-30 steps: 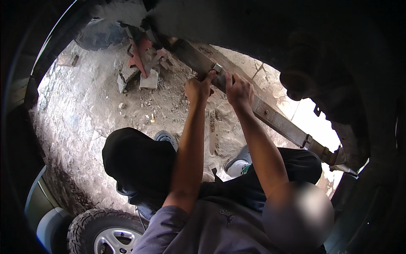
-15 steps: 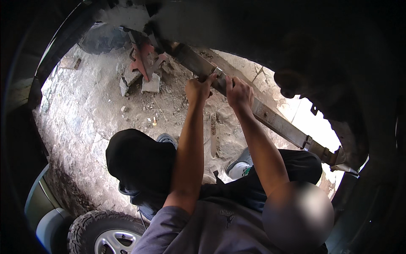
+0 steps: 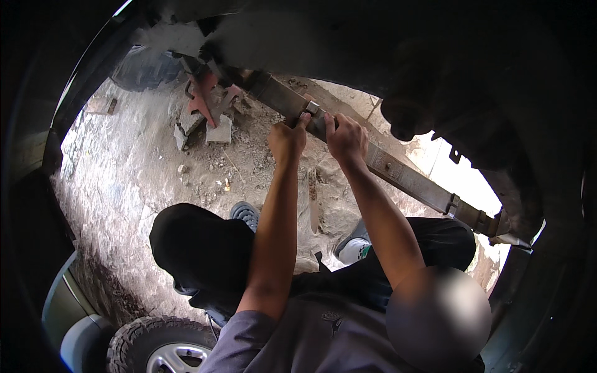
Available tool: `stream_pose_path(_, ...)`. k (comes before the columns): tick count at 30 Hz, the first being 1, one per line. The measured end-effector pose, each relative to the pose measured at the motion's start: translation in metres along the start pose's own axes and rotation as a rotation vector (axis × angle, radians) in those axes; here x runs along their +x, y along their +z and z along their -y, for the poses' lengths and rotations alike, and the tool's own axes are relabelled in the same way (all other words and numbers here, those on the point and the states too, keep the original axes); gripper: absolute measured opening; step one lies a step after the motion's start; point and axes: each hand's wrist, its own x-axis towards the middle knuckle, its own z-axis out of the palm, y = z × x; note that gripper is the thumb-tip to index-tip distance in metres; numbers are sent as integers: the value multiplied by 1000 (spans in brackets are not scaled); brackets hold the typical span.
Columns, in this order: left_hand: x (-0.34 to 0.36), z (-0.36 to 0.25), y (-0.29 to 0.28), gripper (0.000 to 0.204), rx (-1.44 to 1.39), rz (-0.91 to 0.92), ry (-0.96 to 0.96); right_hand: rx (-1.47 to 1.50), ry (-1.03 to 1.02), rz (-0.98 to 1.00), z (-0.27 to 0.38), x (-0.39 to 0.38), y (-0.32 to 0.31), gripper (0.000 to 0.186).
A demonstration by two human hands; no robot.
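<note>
A long steel leaf spring (image 3: 404, 176) runs slantwise from the upper left to the lower right, under the dark vehicle body. A small shiny metal clip (image 3: 313, 107) sits on its upper face. My left hand (image 3: 288, 140) grips the spring's near edge beside the clip, thumb on top and pressed close to the clip's lower end. Just to the right, my right hand (image 3: 349, 138) is closed round the same spring, thumb up along its face. The fingers of both hands are partly hidden beneath the spring.
A red jack stand (image 3: 203, 99) stands among broken concrete blocks (image 3: 219, 130) at the upper left. On the dirt floor lies a narrow flat rusty strip (image 3: 313, 199) between my feet. A wheel with a chunky tyre (image 3: 134, 342) is at the lower left. Dark bodywork arches overhead.
The view has shifted slightly. My left thumb has drawn back from the clip's side toward its lower end, leaving more of the clip showing. Both hands stay on the spring.
</note>
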Motion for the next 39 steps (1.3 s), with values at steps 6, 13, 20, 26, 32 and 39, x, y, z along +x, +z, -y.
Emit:
stream_pose_path(6,5,-20,-11,68,69,133,-74,-13,12,99,7,-1,-14,50)
stream_pose_path(13,17,4,-3,69,-112,108,-12,-2,6,68,7,-1,-8,49)
stream_pose_path(20,25,10,7,72,59,70,106,24,-17,67,7,-1,-15,45)
stream_pose_path(26,12,-1,-5,74,-36,125,-32,28,-14,62,11,-4,-17,47)
stream_pose_path(32,26,17,11,69,28,52,49,43,-6,84,9,-2,-20,45)
stream_pose_path(39,24,34,17,72,-67,37,-11,12,20,100,8,0,-16,44)
